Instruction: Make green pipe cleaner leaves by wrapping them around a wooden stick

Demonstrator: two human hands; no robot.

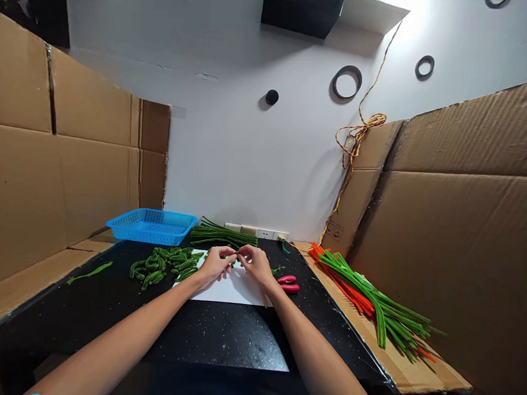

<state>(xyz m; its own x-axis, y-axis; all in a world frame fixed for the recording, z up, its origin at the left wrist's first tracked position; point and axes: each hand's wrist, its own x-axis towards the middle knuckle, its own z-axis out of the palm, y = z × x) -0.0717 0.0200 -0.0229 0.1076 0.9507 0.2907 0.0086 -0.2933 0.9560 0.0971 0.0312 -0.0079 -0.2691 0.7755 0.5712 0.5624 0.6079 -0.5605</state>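
Note:
My left hand (217, 262) and my right hand (255, 264) meet over a white sheet (224, 292), fingertips nearly touching. Both pinch a small dark green pipe cleaner (237, 255), mostly hidden by the fingers. To the left of my left hand lies a pile of bent green pipe cleaner pieces (163, 264). Behind the hands is a bundle of straight green pipe cleaners (223, 233). Red-handled pliers (288, 284) rest just right of my right wrist. A thin brownish stick (264, 299) shows beside that wrist on the sheet.
A blue plastic basket (152, 227) stands at the back left of the black speckled table (200, 336). Bright green pipe cleaners (375, 298) and orange-red ones (348, 290) lie on cardboard at the right. Cardboard walls (98, 176) flank both sides; a twisted cord (352, 151) hangs at the back right.

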